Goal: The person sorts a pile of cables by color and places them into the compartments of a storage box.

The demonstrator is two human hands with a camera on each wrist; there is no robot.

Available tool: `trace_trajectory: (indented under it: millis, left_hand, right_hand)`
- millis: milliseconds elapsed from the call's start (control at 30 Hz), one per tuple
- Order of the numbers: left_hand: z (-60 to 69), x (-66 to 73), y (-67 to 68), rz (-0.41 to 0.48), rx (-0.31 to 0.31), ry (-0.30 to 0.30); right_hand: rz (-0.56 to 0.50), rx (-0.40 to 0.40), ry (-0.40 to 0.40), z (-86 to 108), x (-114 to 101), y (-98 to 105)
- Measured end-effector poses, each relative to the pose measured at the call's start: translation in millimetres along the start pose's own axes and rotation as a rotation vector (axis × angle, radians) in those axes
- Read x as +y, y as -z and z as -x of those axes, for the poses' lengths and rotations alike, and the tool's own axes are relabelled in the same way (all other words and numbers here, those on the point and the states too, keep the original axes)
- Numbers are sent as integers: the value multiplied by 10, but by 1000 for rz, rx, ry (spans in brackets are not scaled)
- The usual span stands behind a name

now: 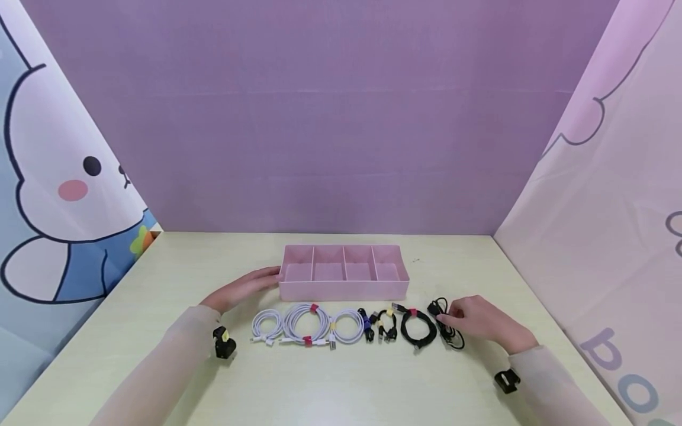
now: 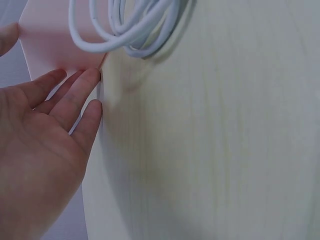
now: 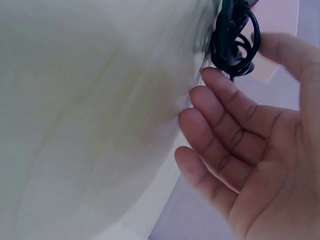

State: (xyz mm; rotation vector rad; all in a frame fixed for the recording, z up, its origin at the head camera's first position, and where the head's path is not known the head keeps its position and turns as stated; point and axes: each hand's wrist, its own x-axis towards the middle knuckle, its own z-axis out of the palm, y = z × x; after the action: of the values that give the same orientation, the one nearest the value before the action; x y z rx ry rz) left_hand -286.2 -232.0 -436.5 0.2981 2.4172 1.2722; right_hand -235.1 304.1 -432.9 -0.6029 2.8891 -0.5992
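Note:
A pink divided box (image 1: 343, 290) stands at the table's middle. My left hand (image 1: 245, 290) rests against its left side, fingers extended; in the left wrist view the fingertips (image 2: 90, 77) touch the pink wall. At the right end of a row of coiled cables, my right hand (image 1: 482, 322) pinches a black cable bundle (image 1: 450, 331) lying on the table. The right wrist view has this black cable (image 3: 232, 42) between thumb and index finger, the other fingers loosely bent. Beside it lies a black cable with a red tie (image 1: 419, 342).
Left in the row are white coiled cables (image 1: 306, 307) with red and yellow ties. Small black cables (image 1: 391, 332) with blue and yellow ties lie mid-row. A purple panel (image 1: 330, 118) rises behind the table, with printed cloths on both sides.

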Motion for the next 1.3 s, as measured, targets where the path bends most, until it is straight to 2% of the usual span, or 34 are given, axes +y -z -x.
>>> trace_trajectory:
  millis: [367, 700, 933, 1300]
  left_hand:
    - [-66, -84, 10, 7, -3, -4]
    - [-78, -82, 9, 8, -15, -10]
    - [-67, -69, 2, 7, -12, -5]
    - [-47, -60, -5, -6, -15, 1]
  right_hand:
    - [-15, 13, -8, 21, -60, 13]
    - [-36, -6, -39, 23, -76, 29]
    - [-56, -19, -29, 20, -102, 52]
    - [-52, 5, -75, -2, -56, 67]
